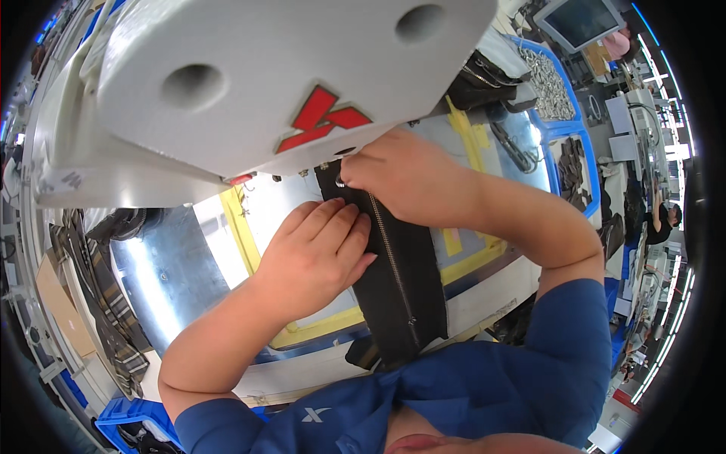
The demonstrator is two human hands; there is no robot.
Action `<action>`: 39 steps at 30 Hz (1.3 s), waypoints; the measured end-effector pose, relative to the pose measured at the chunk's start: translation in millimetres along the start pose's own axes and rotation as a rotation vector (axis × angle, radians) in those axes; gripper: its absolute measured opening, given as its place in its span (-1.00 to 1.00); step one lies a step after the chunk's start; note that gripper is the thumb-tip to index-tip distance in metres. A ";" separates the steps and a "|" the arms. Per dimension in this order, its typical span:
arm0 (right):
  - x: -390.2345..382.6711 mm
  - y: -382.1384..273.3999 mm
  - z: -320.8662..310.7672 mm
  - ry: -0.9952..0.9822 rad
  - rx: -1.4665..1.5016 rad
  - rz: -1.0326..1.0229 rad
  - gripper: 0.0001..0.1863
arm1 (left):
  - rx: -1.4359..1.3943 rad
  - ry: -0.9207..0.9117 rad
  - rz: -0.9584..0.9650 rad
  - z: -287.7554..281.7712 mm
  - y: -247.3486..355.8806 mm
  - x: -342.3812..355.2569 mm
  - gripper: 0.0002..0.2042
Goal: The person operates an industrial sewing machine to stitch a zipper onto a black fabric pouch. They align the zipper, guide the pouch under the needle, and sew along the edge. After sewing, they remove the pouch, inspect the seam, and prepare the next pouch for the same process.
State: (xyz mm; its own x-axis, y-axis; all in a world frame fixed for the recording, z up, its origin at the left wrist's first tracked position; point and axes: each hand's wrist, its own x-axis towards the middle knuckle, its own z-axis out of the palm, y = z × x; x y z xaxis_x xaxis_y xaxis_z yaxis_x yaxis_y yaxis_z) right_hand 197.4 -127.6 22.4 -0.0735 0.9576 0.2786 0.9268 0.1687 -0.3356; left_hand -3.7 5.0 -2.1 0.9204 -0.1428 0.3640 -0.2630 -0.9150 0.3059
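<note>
A long black fabric strip (pixel 401 295) with a metal zipper (pixel 389 250) runs from under the white machine head (pixel 295 76) toward my body, over a plate edged with yellow tape. My left hand (pixel 314 257) rests on the strip's left edge, fingers lying slightly bent on it. My right hand (pixel 408 174) pinches at the zipper's upper end, where a small metal pull (pixel 341 181) shows by my thumb. Part of what these fingertips hold is hidden.
Blue bins (pixel 575 117) of metal pieces and dark parts stand at right, near dark tools (pixel 513 147) and a monitor (pixel 575 23). Striped fabric (pixel 98 303) and cardboard (pixel 64 310) lie at left. Another blue bin (pixel 132 412) sits at lower left. A person (pixel 662 223) is at far right.
</note>
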 end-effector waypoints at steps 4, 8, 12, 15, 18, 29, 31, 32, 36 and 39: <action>-3.7 -12.0 -28.0 0.012 0.193 0.314 -0.86 | -0.018 -0.053 -0.066 -1.4 -1.4 1.8 -0.38; -20.5 -5.4 -25.3 -0.023 0.193 0.320 -0.87 | -0.062 -0.078 -0.115 -0.8 -2.9 4.0 -0.29; -20.6 -2.2 -10.2 0.024 0.221 0.289 -0.86 | -0.070 -0.078 -0.119 -1.2 -4.6 5.5 -0.27; -18.4 -1.9 -10.8 0.006 0.207 0.262 -0.84 | -0.070 -0.099 -0.126 -1.8 -5.1 4.5 -0.26; -20.3 -0.2 -13.8 -0.009 0.206 0.247 -0.84 | -0.087 -0.107 -0.137 -2.8 -6.0 5.4 -0.25; -18.5 7.1 -1.6 0.052 0.193 0.204 -0.83 | -0.079 -0.121 -0.183 -1.9 -4.9 7.5 -0.16; -19.3 6.0 -6.3 0.024 0.176 0.173 -0.83 | -0.074 -0.126 -0.194 -1.8 -4.4 7.3 -0.15; -19.6 6.8 -6.4 0.008 0.139 0.161 -0.83 | -0.074 -0.132 -0.201 -2.0 -4.0 7.4 -0.14; -21.1 12.0 -4.4 -0.040 0.008 0.127 -0.82 | -0.060 -0.154 -0.223 -4.9 -0.7 11.0 -0.12; -14.1 21.9 -3.7 -0.047 -0.043 0.087 -0.88 | -0.035 -0.167 -0.221 -5.4 1.3 12.6 -0.10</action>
State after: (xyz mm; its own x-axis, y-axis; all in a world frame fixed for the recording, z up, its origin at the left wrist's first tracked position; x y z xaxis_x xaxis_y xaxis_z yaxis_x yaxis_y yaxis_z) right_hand 220.1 -138.2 14.4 -0.0084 0.9783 0.2068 0.9452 0.0752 -0.3176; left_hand 5.9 4.1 7.6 0.9907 -0.0043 0.1357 -0.0577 -0.9178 0.3929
